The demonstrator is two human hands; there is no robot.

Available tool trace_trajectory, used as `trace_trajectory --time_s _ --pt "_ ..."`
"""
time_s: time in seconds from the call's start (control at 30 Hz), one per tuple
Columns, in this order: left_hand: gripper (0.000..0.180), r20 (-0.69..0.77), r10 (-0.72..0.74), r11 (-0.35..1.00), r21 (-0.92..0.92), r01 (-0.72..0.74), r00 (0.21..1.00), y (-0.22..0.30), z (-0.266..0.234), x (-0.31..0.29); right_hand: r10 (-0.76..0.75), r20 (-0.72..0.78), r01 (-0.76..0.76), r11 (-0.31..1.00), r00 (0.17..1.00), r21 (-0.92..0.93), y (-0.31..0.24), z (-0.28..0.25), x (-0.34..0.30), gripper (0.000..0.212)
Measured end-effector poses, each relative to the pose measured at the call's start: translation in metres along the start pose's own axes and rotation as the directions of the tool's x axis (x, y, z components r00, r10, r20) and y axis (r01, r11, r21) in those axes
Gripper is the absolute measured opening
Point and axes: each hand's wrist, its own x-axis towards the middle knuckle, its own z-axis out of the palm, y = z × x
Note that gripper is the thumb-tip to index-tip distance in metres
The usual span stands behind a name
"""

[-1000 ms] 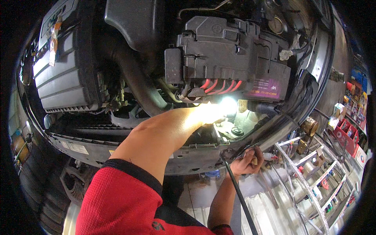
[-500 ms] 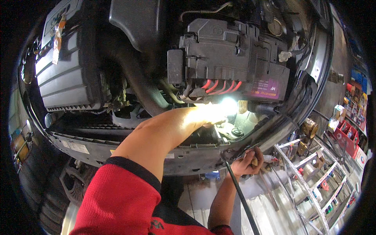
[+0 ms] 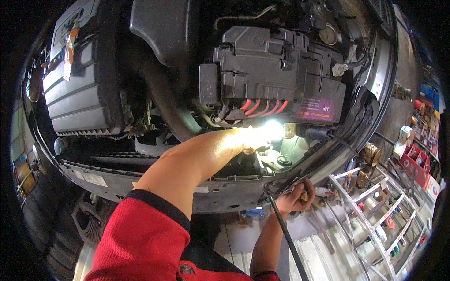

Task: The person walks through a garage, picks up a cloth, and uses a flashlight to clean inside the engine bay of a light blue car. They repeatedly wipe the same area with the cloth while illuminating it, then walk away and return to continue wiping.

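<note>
My left arm, in a red short sleeve, reaches across the front of a car's engine bay. My left hand [image 3: 255,139] is below the black fuse box [image 3: 258,70] and the battery [image 3: 318,100]. Glare from a bright light [image 3: 273,127] washes out its fingers, so I cannot tell what they hold. Beside it sits a round dark cap [image 3: 283,161] on a pale part. My right hand [image 3: 296,196] is at the outer front edge of the car body, fingers curled in around something I cannot make out. A long black rod or hose [image 3: 287,232] runs down next to that hand.
Red cables [image 3: 265,107] hang under the fuse box. A ribbed black housing [image 3: 77,98] fills the left, with a thick dark hose [image 3: 164,96] beside it. At the right stand a metal rack [image 3: 375,225] and a red crate [image 3: 415,161].
The view has shifted very slightly. Both hands stay in nearly the same places; my right hand's fingers have turned a little.
</note>
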Motion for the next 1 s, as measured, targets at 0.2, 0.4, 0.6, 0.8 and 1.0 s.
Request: trace_trajectory --time_s 0.2,0.4,0.6,0.8,1.0 --pt "0.038 -0.091 0.269 0.725 0.674 -0.14 0.959 -0.023 0.009 0.011 -0.071 0.037 0.071 0.997 0.997 -0.018 0.005 -0.003 0.002 0.024" --pt "0.036 0.022 0.01 0.857 0.515 -0.02 1.0 -0.054 0.006 0.053 -0.05 0.024 0.05 0.999 0.998 -0.011 0.003 -0.002 0.0 0.025" --pt "0.032 0.064 0.404 0.648 0.684 -0.334 0.913 -0.073 0.006 0.067 -0.126 0.066 0.128 0.991 0.99 -0.034 -0.002 0.001 0.005 0.026" --pt "0.032 -0.177 0.209 0.885 0.452 -0.109 0.962 -0.059 0.011 0.039 -0.063 0.041 0.063 0.998 0.997 -0.006 -0.004 0.003 0.003 0.026" --pt "0.035 -0.124 0.151 0.907 0.413 -0.087 0.981 -0.067 0.012 0.054 -0.033 0.06 0.034 0.999 0.998 -0.016 -0.003 0.001 0.002 0.028"
